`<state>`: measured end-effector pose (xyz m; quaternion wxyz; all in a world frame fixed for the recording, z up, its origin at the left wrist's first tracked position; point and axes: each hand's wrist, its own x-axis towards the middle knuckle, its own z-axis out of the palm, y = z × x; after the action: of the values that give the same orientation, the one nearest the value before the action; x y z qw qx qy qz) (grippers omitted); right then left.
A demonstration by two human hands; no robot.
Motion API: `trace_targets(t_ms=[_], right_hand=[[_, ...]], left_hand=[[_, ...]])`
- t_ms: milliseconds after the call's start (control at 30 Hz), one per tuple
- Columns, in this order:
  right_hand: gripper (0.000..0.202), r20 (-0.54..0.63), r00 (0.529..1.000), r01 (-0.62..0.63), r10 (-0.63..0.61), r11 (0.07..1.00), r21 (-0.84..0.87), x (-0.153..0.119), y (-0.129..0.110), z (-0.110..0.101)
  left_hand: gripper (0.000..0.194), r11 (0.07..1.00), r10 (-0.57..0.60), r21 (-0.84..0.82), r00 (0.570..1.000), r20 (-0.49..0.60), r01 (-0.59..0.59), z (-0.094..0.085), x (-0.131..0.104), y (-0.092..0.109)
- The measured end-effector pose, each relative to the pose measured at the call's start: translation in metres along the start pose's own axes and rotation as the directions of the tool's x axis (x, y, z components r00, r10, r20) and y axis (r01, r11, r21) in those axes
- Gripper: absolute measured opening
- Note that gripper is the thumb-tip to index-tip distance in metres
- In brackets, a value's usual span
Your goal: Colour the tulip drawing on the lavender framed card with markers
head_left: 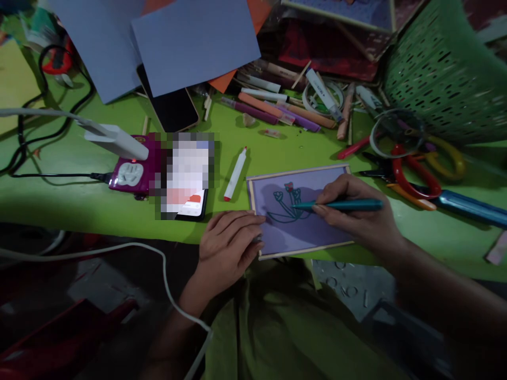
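Note:
A purple card with thin wooden sticks along its edges lies at the table's front edge. It bears a green line drawing of flowers, one with red on its bloom. My right hand is closed around a teal pen, its tip over the drawing's stems. At the card's left edge, my left hand grips the wooden border, fingers over the top. Left of the card lies a white marker with a red tip, uncapped.
A lit phone, partly blurred out, lies beside a purple power socket with a white charger. Several markers are heaped behind. Scissors and a green basket stand right. A white cable hangs near my left arm.

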<state>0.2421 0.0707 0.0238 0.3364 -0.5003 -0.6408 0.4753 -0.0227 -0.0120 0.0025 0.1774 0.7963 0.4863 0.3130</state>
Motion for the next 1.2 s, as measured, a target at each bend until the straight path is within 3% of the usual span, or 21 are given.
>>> trace_targets(t_ms=[1200], right_hand=[[0.032, 0.034, 0.999, -0.015, 0.014, 1.0, 0.01, 0.0049, -0.0007, 0.0031]], left_hand=[[0.017, 1.0, -0.005, 0.006, 1.0, 0.005, 0.005, 0.0001, -0.0011, -0.0001]])
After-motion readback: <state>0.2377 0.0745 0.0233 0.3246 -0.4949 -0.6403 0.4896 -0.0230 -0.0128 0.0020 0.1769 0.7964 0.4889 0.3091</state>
